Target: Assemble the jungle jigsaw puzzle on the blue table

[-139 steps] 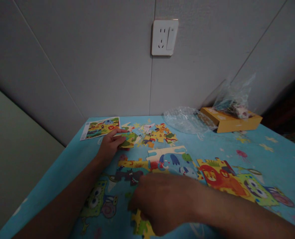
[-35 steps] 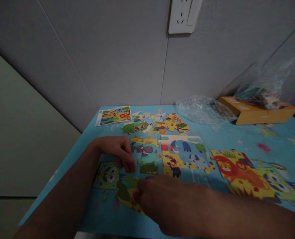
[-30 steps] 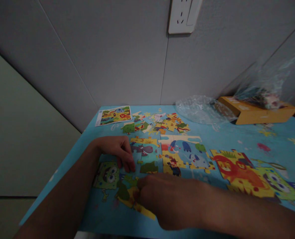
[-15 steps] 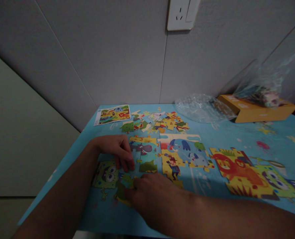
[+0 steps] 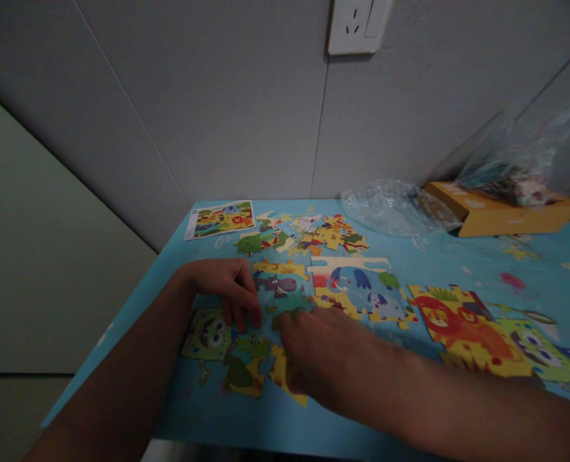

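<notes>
Yellow puzzle piece (image 5: 279, 371), likely light, stiff card to pinch by the edges, sits on the table (image 5: 208, 417) partly under the curled right hand (image 5: 316, 353), grip hidden, left hand (image 5: 227, 283) relaxed and apparently empty.

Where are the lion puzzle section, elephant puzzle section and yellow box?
Lion puzzle section (image 5: 472, 335), head view: larger lion's body.
Elephant puzzle section (image 5: 359, 294), head view: larger elephant's body.
Yellow box (image 5: 518, 223), head view: front side.

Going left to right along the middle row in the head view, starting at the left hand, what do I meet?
Left hand → hippo puzzle section → elephant puzzle section → lion puzzle section.
</notes>
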A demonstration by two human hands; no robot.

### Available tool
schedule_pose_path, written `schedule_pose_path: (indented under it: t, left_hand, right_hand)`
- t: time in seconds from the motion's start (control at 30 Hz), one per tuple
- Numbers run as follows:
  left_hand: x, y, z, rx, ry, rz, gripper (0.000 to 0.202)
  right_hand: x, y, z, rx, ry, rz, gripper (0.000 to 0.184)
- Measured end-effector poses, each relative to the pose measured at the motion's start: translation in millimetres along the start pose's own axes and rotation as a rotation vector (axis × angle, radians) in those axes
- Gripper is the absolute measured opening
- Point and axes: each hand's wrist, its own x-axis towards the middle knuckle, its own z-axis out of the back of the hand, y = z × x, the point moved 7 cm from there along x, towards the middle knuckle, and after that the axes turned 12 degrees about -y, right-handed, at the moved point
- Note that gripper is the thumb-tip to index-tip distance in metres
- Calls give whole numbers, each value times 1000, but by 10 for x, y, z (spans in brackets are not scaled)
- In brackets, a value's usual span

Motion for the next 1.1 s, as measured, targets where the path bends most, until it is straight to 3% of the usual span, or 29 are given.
schedule_pose_path:
  t: [0.07, 0.2, 0.33, 0.4, 0.5, 0.9, 1.1]
  left_hand:
    - [-3, 13, 4, 7, 2, 9, 22]
    - [-6, 33, 19, 19, -13, 39, 24]
    - [0, 43, 29, 31, -37, 80, 26]
    - [4, 36, 25, 45, -37, 82, 28]
    - [6, 17, 13, 60, -23, 61, 28]
    - [-1, 1, -1, 51, -6, 55, 27]
    - [-1, -14, 3, 70, -35, 59, 28]
  right_hand:
    - [-3, 28, -23, 29, -52, 30, 22]
    - [14, 56, -158, 76, 16, 5, 43]
    - [47, 110, -164, 87, -13, 33, 23]
    - [53, 96, -164, 101, 15, 1, 21]
    - [61, 83, -145, 118, 61, -24, 26]
    - [62, 214, -113, 74, 12, 166, 28]
    - [91, 205, -115, 99, -37, 103, 38]
